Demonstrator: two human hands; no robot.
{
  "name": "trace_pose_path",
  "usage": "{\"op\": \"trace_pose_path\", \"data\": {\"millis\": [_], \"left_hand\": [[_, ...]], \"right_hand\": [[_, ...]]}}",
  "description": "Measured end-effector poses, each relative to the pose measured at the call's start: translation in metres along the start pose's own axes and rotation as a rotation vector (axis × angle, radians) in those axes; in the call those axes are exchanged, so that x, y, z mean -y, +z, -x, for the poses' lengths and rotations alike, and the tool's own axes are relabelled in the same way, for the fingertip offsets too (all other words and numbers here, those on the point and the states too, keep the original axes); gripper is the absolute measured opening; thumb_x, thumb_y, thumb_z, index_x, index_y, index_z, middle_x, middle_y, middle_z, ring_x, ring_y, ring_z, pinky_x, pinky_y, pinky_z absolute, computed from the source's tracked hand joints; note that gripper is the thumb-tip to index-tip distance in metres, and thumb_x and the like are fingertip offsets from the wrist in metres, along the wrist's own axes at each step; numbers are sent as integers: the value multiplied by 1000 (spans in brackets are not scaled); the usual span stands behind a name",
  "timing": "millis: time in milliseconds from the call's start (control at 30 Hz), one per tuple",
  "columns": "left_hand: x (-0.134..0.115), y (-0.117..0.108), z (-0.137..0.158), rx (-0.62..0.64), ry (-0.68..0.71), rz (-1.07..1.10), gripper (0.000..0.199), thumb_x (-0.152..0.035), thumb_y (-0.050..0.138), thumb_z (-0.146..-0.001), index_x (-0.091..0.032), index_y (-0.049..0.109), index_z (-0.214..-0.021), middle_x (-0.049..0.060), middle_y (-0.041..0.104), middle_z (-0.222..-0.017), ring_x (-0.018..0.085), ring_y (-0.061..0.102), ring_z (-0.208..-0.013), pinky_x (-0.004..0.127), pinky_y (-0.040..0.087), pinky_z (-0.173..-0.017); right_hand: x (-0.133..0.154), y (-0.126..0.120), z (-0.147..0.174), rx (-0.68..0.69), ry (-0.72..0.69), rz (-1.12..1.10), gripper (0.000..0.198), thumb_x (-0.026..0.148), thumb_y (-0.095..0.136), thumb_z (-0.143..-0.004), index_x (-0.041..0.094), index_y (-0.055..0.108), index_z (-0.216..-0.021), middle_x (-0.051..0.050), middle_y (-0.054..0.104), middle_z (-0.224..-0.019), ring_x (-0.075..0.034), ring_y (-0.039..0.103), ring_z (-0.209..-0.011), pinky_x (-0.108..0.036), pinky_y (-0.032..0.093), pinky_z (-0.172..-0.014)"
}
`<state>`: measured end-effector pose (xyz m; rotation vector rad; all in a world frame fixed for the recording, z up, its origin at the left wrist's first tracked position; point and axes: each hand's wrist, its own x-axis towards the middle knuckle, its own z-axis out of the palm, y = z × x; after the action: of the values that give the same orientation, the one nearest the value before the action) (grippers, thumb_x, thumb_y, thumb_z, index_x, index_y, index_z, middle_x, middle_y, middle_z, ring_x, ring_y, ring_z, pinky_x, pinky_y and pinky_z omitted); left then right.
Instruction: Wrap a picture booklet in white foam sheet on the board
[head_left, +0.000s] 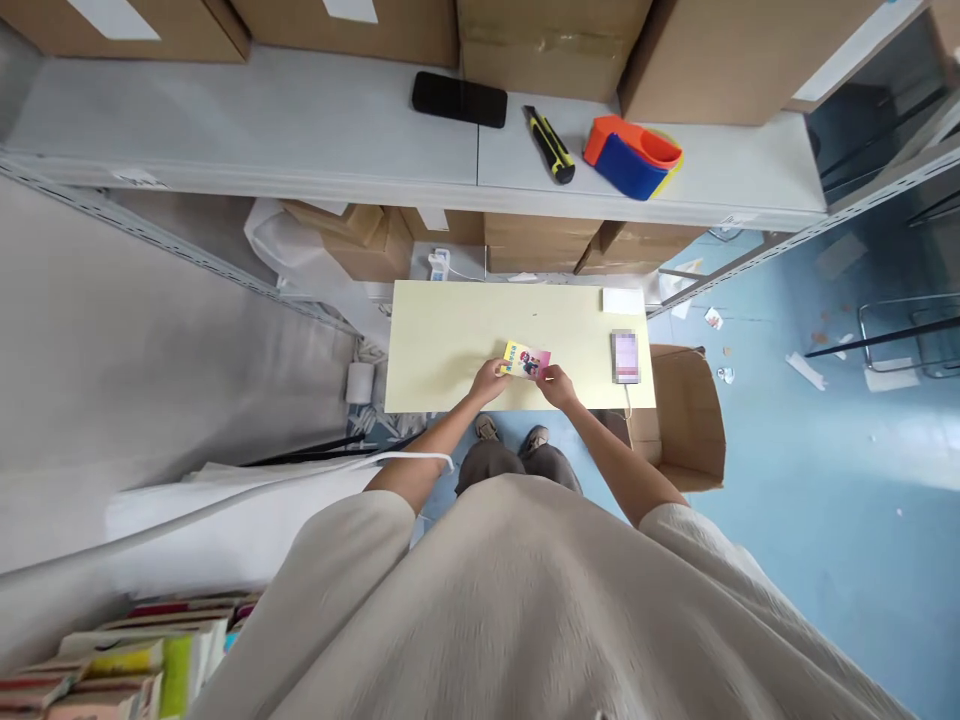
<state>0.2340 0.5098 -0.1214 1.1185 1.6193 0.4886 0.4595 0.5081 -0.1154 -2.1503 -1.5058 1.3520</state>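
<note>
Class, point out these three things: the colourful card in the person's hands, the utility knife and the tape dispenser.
colourful card point(526, 360), head view, middle of its face.
utility knife point(550, 144), head view, mid handle.
tape dispenser point(631, 158), head view, blue side.

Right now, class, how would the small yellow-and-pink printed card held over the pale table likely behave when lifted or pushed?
The small yellow-and-pink printed card looks thin and flat, so probably light and slightly bendy. Left hand and right hand pinch its ends, suggesting little weight. Pushed, it would likely slide across the pale yellow table, not roll.

Both hands, left hand and right hand, hold a colourful card over the table.
</note>
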Motion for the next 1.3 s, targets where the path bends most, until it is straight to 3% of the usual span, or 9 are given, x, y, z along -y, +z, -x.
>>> {"op": "trace_pose_path", "data": {"millis": [200,333,400,500,700,800,900,1067,1300], "left_hand": [[14,0,-30,27,30,-36,42,-17,73,-85,-22,78,-127,11,73,-149,31,67,-144,41,53,-125],[19,6,-29,-70,43,-82,46,-11,69,-85,-19,75,-130,15,69,-151,31,64,-148,44,47,-132],[20,10,-22,-80,3,-94,47,-9,67,-87,-18,74,-132,17,69,-151,31,68,-143,45,51,-128],[18,17,-10,11,-11,-89,47,-11,68,-89,-22,74,-134,14,73,-148,32,73,-135,47,57,-122],[13,31,-8,90,133,-170,52,-10,69,-87,-22,74,-138,15,73,-154,34,64,-150,51,46,-135],[10,34,-15,95,154,-216,52,-12,71,-87,-21,74,-138,17,70,-156,37,62,-153,53,45,-135],[7,36,-24,92,186,-262,51,-13,74,-88,-22,74,-139,18,71,-154,39,59,-156,53,44,-136],[2,40,-35,105,180,-250,51,-14,75,-88,-20,75,-138,19,67,-157,41,51,-163,54,41,-137],[-4,42,-28,116,174,-131,36,-18,70,-99,-19,76,-134,17,73,-152,32,71,-142,45,55,-125]], "right_hand": [[-4,22,-14,86,65,14,15,28,73,-97,26,72,-111,-8,84,-129,-25,80,-115,-33,62,-96],[-4,15,-25,71,63,100,25,26,70,-98,22,76,-122,-15,80,-138,-30,76,-126,-39,61,-108],[-1,7,-33,19,6,154,35,24,67,-97,20,75,-131,-19,73,-147,-33,73,-131,-44,60,-114],[8,-1,-48,-12,-165,218,49,21,64,-96,20,72,-144,-20,63,-163,-38,63,-146,-53,53,-125],[19,3,-62,156,-293,340,62,22,68,-95,28,67,-156,-11,53,-177,-42,47,-160,-65,41,-133],[12,8,-53,169,-264,329,65,20,67,-94,31,65,-158,-9,51,-180,-42,48,-159,-64,45,-131],[3,12,-39,154,-209,261,62,18,65,-94,25,68,-156,-14,52,-178,-41,51,-160,-60,47,-131],[-1,14,-27,135,-103,7,57,22,67,-92,21,71,-149,-16,68,-162,-31,65,-150,-47,53,-127],[10,4,-40,102,160,-365,52,42,72,-93,20,72,-140,-16,82,-135,-28,79,-121,-40,65,-101]]}}
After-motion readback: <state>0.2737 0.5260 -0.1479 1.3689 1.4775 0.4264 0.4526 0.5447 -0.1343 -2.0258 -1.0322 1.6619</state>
